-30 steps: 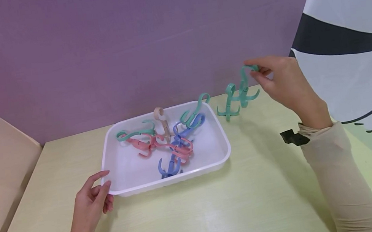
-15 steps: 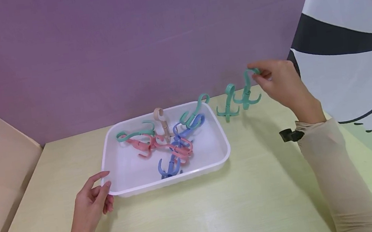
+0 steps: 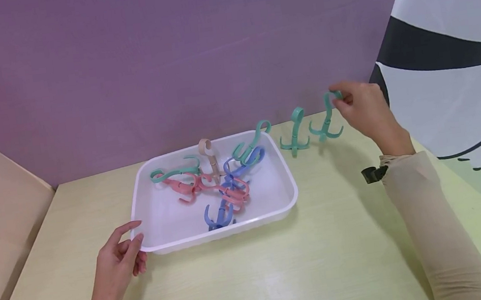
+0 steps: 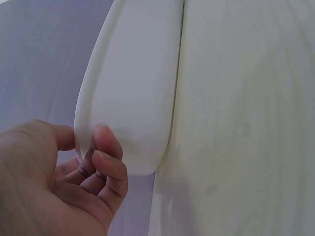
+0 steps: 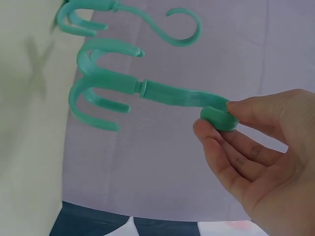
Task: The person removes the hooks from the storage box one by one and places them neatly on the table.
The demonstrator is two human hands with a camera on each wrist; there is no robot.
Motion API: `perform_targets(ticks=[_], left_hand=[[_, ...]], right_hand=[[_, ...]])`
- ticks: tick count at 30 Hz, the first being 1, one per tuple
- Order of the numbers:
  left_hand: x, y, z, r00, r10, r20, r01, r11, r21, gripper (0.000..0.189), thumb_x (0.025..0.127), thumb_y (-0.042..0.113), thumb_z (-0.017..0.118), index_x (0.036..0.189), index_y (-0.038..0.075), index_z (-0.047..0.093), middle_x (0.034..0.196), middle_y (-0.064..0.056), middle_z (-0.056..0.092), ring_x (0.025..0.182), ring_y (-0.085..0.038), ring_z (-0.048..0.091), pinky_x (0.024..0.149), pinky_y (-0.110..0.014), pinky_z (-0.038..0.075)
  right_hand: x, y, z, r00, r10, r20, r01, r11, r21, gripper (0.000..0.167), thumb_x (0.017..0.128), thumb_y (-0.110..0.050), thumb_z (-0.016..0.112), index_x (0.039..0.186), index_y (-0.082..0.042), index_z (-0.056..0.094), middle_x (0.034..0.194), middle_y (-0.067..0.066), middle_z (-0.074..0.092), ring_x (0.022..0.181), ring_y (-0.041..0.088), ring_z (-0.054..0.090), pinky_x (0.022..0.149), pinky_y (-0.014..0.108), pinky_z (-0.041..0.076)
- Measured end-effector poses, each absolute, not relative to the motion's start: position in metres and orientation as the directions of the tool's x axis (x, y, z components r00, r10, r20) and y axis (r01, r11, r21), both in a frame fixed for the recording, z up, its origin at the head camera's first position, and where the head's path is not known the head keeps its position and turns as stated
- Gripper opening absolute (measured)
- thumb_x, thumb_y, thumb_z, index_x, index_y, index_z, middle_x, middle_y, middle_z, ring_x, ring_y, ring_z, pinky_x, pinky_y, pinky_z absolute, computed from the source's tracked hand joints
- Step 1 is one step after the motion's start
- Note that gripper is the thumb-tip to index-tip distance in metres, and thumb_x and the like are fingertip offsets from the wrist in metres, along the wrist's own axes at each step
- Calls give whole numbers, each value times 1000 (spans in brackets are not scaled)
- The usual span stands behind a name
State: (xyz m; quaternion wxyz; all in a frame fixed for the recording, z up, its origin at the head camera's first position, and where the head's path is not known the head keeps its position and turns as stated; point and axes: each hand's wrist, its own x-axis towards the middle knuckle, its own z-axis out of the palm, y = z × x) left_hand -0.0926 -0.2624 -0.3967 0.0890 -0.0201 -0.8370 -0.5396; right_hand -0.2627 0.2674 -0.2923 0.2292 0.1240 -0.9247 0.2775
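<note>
My right hand (image 3: 367, 111) pinches the curled top of a green multi-prong hanging hook (image 3: 325, 123) between thumb and fingers; its prongs point down, close to the table. In the right wrist view, the held hook (image 5: 172, 93) shows its several curved prongs. Just left of it, another green hanging hook (image 3: 295, 136) stands upright on its prongs. With thumb and index finger, my left hand (image 3: 113, 268) grips the front left corner of a white plastic tray (image 3: 291, 188). The left wrist view shows the tray's outer wall (image 4: 138, 88) beside the curled fingers.
Inside the tray lie more hanging hooks: green (image 3: 247, 149), pink (image 3: 236, 195), blue (image 3: 221, 216) and one beige (image 3: 212, 160). A purple backdrop (image 3: 213, 64) rises behind the pale table (image 3: 260, 281). At right is a panel with a cartoon animal (image 3: 449, 101).
My right hand has shifted the held green hook to the right and slightly downward, away from the standing green hook. The left hand and the tray stay as they were.
</note>
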Motion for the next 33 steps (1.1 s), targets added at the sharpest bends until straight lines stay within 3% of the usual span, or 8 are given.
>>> perform_targets(ticks=[9, 21, 33], left_hand=[[-91, -262, -395, -983, -63, 174, 133, 415, 900, 30, 103, 10, 56, 132, 3, 53, 64, -19, 60, 44, -26, 55, 41, -29, 48], [-92, -261, -394, -984, -62, 165, 125, 410, 904, 32, 103, 17, 57, 132, 4, 53, 62, -13, 60, 46, -28, 55, 41, -29, 48], [-92, -261, -395, -984, -62, 168, 128, 408, 904, 31, 103, 15, 56, 132, 4, 53, 63, -17, 60, 45, -28, 55, 41, -29, 48]], right_hand=[[-273, 269, -307, -894, -75, 442, -310, 815, -490, 33, 100, -9, 57, 131, 2, 61, 103, 29, 68, 92, 41, 68, 76, 56, 55], [-283, 265, -326, -858, -117, 500, -346, 852, -394, 29, 96, -2, 59, 123, 7, 63, 95, 27, 70, 78, 36, 69, 69, 53, 57], [-275, 266, -317, -856, -111, 504, -331, 867, -371, 27, 96, -10, 63, 118, 6, 66, 101, 30, 70, 83, 43, 70, 68, 57, 55]])
